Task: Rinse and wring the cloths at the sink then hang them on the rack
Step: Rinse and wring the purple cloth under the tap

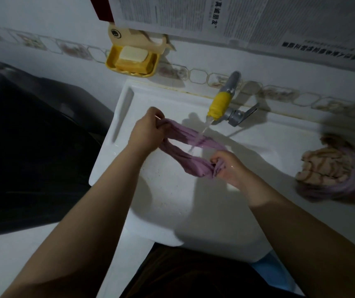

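Over the white ceramic sink (pixel 172 203), a bunched mauve cloth (pixel 185 145) is stretched beneath the yellow-sleeved metal tap (pixel 219 105), each end gripped by the left hand (pixel 148 131) and right hand (pixel 229 166). Rinsing should be evened by feeding folds through the stream.

Illegible Chinese print on wall newspaper (pixel 215 16)

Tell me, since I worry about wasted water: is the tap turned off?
No, water runs from the tap onto the purple cloth stretched between the left hand and right hand.
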A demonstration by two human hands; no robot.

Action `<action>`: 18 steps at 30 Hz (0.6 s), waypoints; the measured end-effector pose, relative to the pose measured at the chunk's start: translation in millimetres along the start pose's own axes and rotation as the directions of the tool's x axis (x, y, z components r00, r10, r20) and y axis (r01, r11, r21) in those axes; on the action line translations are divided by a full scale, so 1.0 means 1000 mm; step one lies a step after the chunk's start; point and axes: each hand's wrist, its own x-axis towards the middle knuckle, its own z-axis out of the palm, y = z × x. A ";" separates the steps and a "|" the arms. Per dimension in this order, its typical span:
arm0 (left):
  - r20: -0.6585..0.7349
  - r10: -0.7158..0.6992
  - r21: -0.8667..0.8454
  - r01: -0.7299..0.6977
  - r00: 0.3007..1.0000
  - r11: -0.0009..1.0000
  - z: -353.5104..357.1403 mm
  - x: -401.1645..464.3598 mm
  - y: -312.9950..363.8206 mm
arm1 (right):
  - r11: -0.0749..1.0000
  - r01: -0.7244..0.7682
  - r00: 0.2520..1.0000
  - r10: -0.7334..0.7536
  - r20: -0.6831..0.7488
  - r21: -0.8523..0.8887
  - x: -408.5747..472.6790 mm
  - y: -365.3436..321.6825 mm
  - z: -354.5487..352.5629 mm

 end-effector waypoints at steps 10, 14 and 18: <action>0.248 -0.159 -0.587 0.278 0.956 0.761 0.031 -0.004 0.048 | 0.766 0.164 0.976 -0.037 0.212 -0.622 0.012 0.019 0.029; 0.536 -0.111 -0.656 0.495 0.837 0.570 0.025 -0.014 0.057 | 0.612 0.304 0.952 -0.232 0.202 -0.730 0.035 0.038 0.027; 0.706 -0.005 -0.679 0.678 0.708 0.282 0.021 -0.016 0.059 | 0.730 0.270 0.963 -0.198 0.184 -0.628 0.034 0.040 0.032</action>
